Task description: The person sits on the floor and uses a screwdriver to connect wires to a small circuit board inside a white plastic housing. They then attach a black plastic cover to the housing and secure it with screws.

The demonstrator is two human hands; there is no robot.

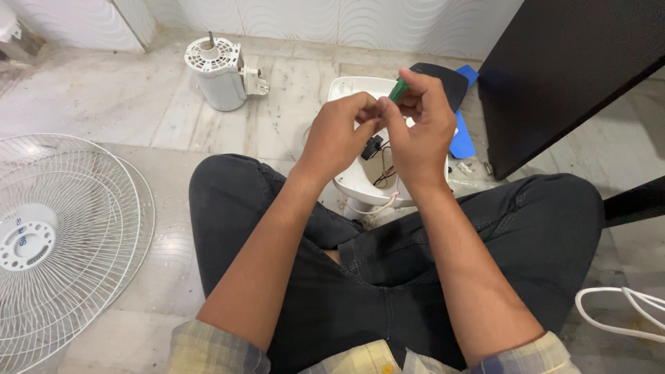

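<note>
The right hand (419, 128) pinches a green screwdriver (398, 89), the left hand (341, 135) closed beside it, fingertips touching. Just beyond them lies an open white fan base (346, 183) with wires. Far left stands a white motor (220, 72); near left, wire fan guards (66, 239) on the floor.

Glossy white plastic housing (346, 183), thin white wire grille (62, 235) – matt black cloth trousers (388, 270), dusty polished marble floor (138, 104).
</note>
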